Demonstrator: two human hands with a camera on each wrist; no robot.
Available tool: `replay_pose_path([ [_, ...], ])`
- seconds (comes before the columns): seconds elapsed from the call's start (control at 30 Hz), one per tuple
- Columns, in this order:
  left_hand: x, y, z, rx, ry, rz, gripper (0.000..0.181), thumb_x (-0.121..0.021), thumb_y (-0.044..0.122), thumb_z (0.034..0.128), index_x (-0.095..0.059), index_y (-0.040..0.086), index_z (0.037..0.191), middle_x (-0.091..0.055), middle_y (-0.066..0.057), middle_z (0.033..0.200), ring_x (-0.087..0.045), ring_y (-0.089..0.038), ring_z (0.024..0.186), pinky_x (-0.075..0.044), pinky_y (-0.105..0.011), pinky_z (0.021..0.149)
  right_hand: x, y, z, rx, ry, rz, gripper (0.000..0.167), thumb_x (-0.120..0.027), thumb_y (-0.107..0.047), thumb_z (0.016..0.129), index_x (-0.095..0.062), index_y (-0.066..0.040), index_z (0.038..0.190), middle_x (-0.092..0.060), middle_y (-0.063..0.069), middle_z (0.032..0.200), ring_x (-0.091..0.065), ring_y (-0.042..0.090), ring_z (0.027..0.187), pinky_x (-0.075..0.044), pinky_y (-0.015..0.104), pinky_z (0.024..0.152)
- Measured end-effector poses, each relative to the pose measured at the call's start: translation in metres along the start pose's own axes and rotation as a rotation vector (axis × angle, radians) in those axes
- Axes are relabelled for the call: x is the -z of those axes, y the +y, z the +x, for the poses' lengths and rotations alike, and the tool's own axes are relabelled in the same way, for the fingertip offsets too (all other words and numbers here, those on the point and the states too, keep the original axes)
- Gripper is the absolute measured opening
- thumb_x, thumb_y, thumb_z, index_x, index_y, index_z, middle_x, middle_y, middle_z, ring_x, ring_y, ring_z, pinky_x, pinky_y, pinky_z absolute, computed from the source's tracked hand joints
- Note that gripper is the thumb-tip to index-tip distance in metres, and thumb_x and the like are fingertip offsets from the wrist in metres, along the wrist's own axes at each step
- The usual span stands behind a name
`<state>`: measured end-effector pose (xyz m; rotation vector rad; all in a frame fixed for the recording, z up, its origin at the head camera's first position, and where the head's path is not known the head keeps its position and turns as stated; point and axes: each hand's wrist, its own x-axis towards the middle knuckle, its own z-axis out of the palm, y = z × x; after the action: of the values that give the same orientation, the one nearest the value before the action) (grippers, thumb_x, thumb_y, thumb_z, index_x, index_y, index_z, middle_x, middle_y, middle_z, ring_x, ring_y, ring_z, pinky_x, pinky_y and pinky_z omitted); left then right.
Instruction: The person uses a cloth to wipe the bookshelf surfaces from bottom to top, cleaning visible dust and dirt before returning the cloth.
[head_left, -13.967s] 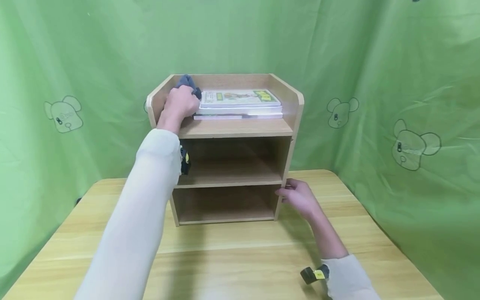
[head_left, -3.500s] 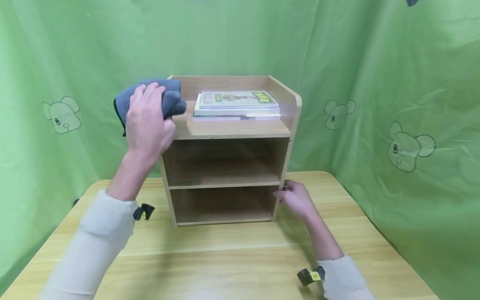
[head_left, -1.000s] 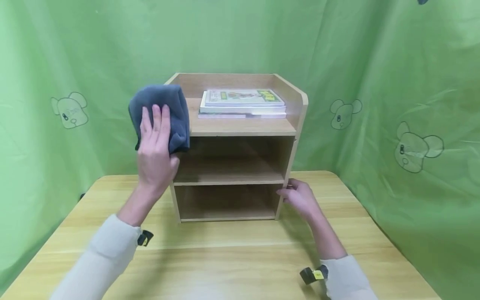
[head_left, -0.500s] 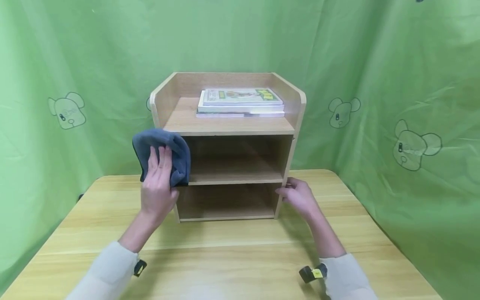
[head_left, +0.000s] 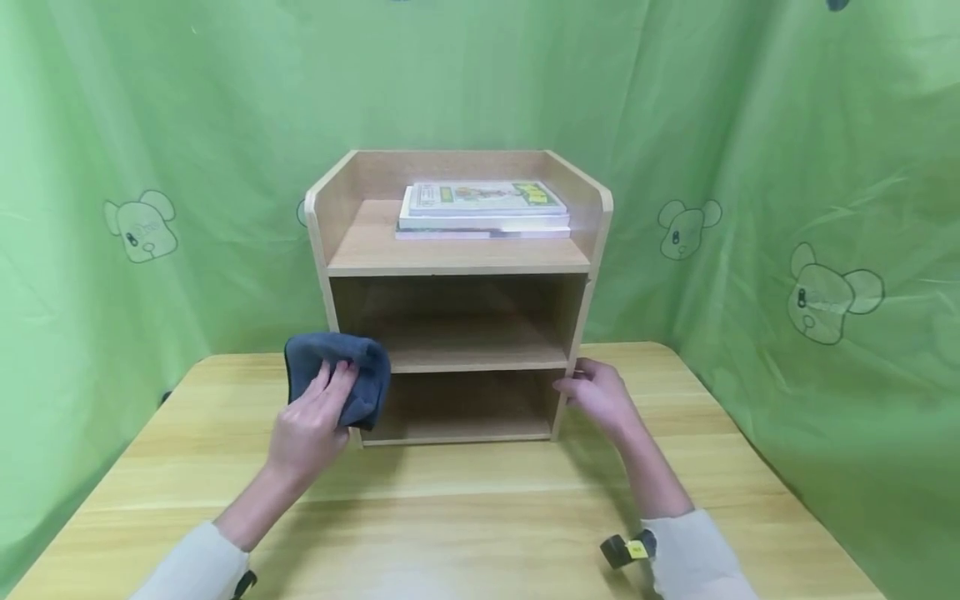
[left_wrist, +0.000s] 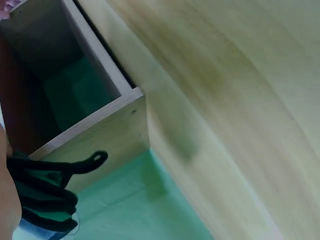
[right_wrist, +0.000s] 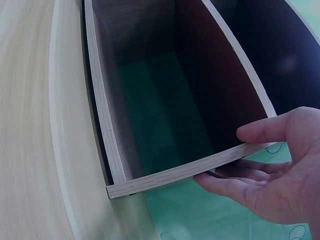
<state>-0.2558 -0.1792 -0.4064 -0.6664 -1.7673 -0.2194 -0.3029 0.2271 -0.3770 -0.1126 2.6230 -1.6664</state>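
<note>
A wooden shelf unit with three levels stands on the table. My left hand holds a folded blue-grey cloth at the unit's lower left front edge, thumb at the near side and fingers over the cloth. In the left wrist view the dark cloth lies by the outer side panel, and most of the hand is out of frame. My right hand grips the lower right side panel; the right wrist view shows the thumb inside and the fingers of the hand outside the panel.
Several stacked books lie on the unit's top level, toward the right. The wooden table extends in front and to both sides. A green curtain with mouse-like drawings hangs behind and at both sides.
My left hand has moved down with the cloth, from the top level's left side to the lower left edge. The right hand has kept its grip on the right panel.
</note>
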Motion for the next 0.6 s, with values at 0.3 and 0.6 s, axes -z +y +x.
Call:
replay_pose_path([
  [0.3, 0.013, -0.007, 0.021, -0.048, 0.024, -0.016, 0.044, -0.046, -0.014, 0.0714, -0.071, -0.005, 0.107, -0.074, -0.019, 0.094, -0.071, -0.035, 0.078, -0.060, -0.047, 0.066, 0.001, 0.002, 0.000, 0.002, 0.003, -0.006, 0.066, -0.062, -0.017, 0.094, -0.037, 0.008, 0.150, -0.052, 0.032, 0.143, -0.060, 0.044, 0.123, -0.048, 0.053, 0.107],
  [0.6, 0.019, -0.014, 0.054, 0.216, -0.031, -0.070, 0.051, -0.081, -0.007, 0.0713, -0.064, -0.003, 0.119, -0.066, -0.025, 0.110, -0.062, -0.045, 0.104, -0.049, -0.055, 0.105, 0.002, 0.001, -0.001, 0.005, 0.000, -0.010, 0.067, -0.062, -0.017, 0.094, -0.037, 0.007, 0.151, -0.053, 0.031, 0.143, -0.060, 0.044, 0.124, -0.049, 0.052, 0.107],
])
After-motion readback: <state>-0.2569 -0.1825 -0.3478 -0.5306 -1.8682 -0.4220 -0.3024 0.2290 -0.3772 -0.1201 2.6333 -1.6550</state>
